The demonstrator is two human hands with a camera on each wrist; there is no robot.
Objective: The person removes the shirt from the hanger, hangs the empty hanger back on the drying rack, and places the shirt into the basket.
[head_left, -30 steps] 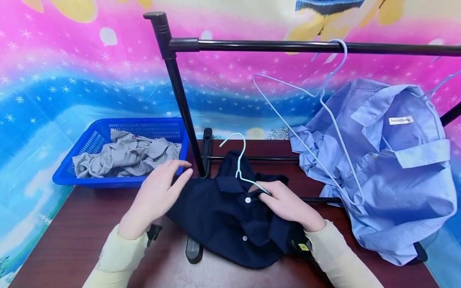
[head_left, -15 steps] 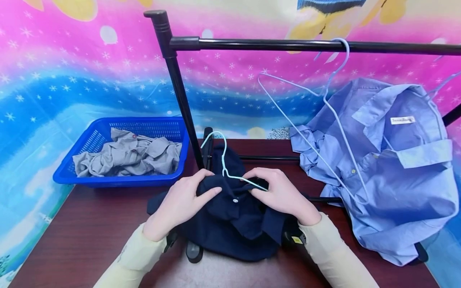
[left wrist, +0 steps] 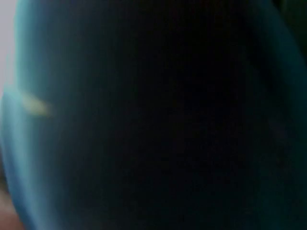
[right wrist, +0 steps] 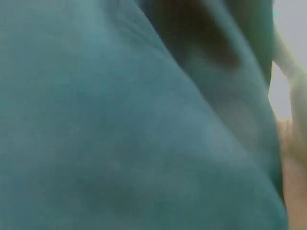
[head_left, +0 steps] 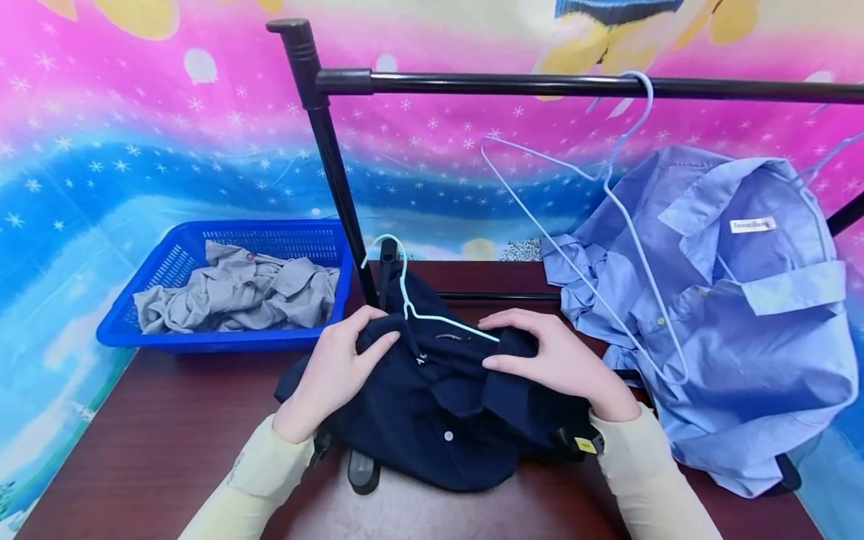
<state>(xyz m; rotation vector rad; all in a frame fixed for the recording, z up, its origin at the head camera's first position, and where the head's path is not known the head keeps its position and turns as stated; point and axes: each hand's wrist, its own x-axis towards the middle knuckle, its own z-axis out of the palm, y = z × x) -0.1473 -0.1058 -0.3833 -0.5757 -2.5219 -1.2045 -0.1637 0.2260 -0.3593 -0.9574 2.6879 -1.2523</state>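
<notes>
**Handling Notes: Navy Button-Front Shirt on Mint Wire Hanger**

Location: the shirt lies bunched on the wood-grain table, in front of the garment rack's left upright and partly over its foot. The hanger's hook projects from the neckline.

Hands: the left hand grips the collar cloth on its side between thumb and fingers. The right hand pinches the opposite collar edge, beside the hanger's exposed arm.

Handling: expect a light, limp fabric that folds under its own weight and slides readily off thin wire. The hanger should be stiff but may flex if forced. Nothing appears fragile; the white button on the front could snag. Best hold: both sides of the collar for the shirt, the stem below the hook for the hanger.

Visibility limits: cloth conceals the hanger's left arm, and the end of its right arm is lost at the right hand. The mark inside the neck is illegible. Both wrist views show only blurred cloth across most of the frame, so fingertip contact cannot be confirmed there.
</notes>
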